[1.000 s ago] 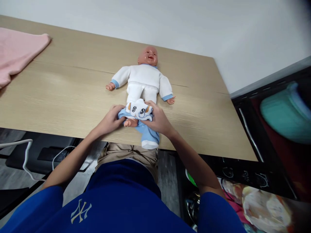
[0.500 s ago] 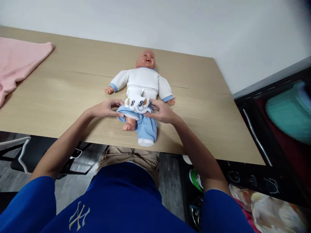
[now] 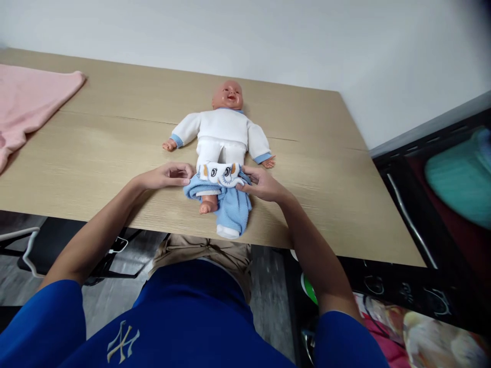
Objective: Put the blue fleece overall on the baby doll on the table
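Observation:
A baby doll lies on its back, head toward the wall, in a white top with blue cuffs and white bottoms. Blue pants with a white face-patterned panel are bunched around its lower legs. One bare foot pokes out of the left leg opening; the other pant leg lies flat, with a white cuff. At the pants' left edge, my left hand has its thumb and fingers closed on the blue cloth. My right hand pinches the right side of the waist, beside the patterned panel.
A pink cloth lies at the left of the wooden table. The table's front edge runs close to my body. At right stand a dark rack and a teal rounded item. A black seat is under the table's left side.
Both hands and the waist of the pants have shifted slightly down the doll's legs toward me, showing more of the white bottoms. My left hand has edged outward.

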Tool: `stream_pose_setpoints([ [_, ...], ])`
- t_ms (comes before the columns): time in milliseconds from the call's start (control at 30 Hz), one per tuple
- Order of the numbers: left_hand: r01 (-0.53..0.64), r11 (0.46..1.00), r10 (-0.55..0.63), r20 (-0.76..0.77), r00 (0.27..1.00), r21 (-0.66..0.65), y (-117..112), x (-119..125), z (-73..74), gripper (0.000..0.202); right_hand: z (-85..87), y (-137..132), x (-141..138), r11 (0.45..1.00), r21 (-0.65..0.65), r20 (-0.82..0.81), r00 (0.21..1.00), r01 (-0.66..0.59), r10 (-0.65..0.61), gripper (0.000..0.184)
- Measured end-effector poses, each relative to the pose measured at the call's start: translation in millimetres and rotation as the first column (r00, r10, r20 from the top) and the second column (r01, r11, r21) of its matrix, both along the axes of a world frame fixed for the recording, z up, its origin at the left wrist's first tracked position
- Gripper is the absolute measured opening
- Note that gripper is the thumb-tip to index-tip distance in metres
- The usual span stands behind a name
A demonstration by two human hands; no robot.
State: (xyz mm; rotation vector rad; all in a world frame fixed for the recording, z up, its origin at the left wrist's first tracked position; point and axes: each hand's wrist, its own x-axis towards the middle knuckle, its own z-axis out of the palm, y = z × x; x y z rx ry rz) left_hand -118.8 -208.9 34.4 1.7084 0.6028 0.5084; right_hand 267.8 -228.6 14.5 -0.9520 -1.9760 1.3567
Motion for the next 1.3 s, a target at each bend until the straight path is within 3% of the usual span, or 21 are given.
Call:
stream_pose_setpoints([
  [100, -0.024, 0.999, 0.025, 0.029, 0.999, -0.037, -1.3, 0.9, -0.8, 0.045, 3.9, -1.9, 4.1, 1.0, 0.0, 0.044, 0.999, -0.017, 0.017, 0.063],
  [233, 0.026, 0.996, -0.021, 0.057, 0.998, -0.085, -0.7, 2.5, -0.1, 0.037, 7.1, -3.7, 3.7, 0.999, -0.04, -0.053, 0.998, -0.02, 0.018, 0.074],
  [433, 0.074, 0.993, -0.076, -0.02, 0.997, -0.089, -2.5, 2.5, 4.2, 0.035, 10.9, -5.9, -1.4, 0.995, -0.103, -0.163, 0.987, -0.016, -0.001, 0.061],
  [567, -0.053, 0.996, 0.058, 0.079, 0.995, -0.069, -4.3, 0.3, -4.2, 0.041, 12.0, -7.0, -3.7, 0.983, -0.162, -0.135, 0.989, -0.083, 0.061, 0.059],
  [700, -0.15, 0.977, 0.176, 0.175, 0.969, -0.153, -6.9, 3.0, -13.4, 0.048, 8.7, -8.1, -6.6, 0.977, -0.173, -0.136, 0.985, -0.127, 0.104, 0.063],
  [1000, -0.2, 0.958, 0.25, 0.258, 0.933, -0.207, -11.4, 14.6, -16.3, 0.06, 0.4, -8.9, -12.9, 0.973, -0.211, -0.298, 0.941, 0.097, -0.158, 0.064],
  [1167, -0.294, 0.915, 0.372, 0.301, 0.878, -0.276, -7.4, 14.7, -14.3, 0.058, 5.7, -14.1, -17.8, 0.955, -0.295, -0.332, 0.935, 0.019, -0.121, 0.063],
  [1300, -0.379, 0.921, 0.389, 0.227, 0.893, -0.086, 0.7, 11.2, -18.3, 0.047, 5.2, -16.1, -17.2, 0.935, -0.341, -0.333, 0.943, -0.092, -0.029, 0.06],
])
